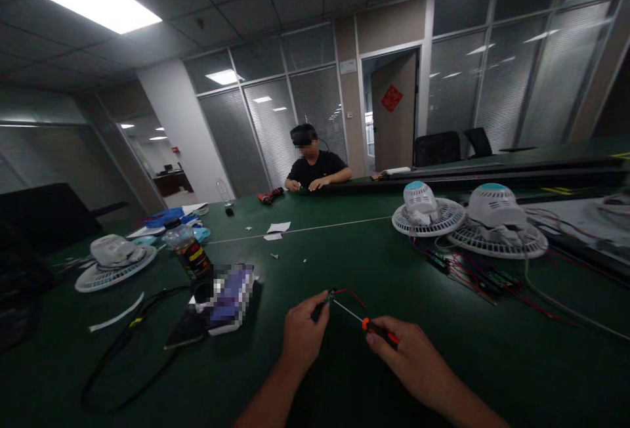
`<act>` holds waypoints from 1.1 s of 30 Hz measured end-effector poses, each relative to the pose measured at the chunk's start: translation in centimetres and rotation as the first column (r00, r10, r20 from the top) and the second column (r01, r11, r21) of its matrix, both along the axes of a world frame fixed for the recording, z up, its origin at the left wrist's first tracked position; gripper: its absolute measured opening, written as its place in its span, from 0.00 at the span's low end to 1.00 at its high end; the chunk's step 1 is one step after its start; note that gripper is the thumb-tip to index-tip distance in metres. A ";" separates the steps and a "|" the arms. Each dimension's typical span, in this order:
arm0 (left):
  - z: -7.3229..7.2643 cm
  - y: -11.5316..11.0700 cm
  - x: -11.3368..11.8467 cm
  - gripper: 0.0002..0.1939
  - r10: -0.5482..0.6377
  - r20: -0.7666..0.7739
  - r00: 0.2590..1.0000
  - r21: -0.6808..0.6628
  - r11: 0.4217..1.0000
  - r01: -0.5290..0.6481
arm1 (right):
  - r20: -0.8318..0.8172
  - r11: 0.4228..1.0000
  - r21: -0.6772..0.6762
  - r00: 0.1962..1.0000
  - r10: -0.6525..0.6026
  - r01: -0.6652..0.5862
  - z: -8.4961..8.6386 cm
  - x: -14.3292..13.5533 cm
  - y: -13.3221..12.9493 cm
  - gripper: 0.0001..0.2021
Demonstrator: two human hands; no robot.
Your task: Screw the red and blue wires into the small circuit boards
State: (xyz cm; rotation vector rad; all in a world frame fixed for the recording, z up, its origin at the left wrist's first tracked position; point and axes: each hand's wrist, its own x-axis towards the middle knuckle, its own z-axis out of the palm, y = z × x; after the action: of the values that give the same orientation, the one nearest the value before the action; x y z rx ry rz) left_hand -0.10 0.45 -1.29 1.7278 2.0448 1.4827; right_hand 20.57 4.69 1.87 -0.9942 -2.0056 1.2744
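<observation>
Between the thumb and fingers of my left hand is a small circuit board with a red wire curving off to the right. My right hand is closed around the black and orange handle of a screwdriver. Its thin metal shaft points up and left, and the tip meets or nearly meets the board; I cannot tell if it touches. Both hands are above the green table. Part of the board is hidden by my left fingers.
Two white fans lie face down at the right, beside tangled wires with small boards. On the left are another fan, a bottle, a phone and a black cable. Across the table sits a person.
</observation>
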 end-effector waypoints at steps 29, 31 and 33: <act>1.5 -0.1 0.2 0.13 -0.213 0.613 0.761 -0.060 0.948 0.314 | -0.271 0.966 -0.241 0.962 0.026 -0.094 -0.6 -7.0 3.7 0.20; 1.7 -0.1 0.1 0.13 -0.228 0.620 0.751 -0.088 0.931 0.355 | -0.272 0.964 -0.241 0.961 0.047 -0.116 -0.3 -6.8 3.8 0.21; 1.9 -0.1 -0.1 0.13 -0.242 0.624 0.743 -0.106 0.916 0.387 | -0.271 0.962 -0.240 0.961 0.062 -0.130 -0.2 -6.8 3.8 0.22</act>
State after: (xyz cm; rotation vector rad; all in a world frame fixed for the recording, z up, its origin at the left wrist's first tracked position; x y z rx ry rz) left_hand -0.19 0.35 0.57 1.2126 1.4341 1.3759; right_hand 13.80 8.54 1.66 -0.7979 -1.7359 1.6578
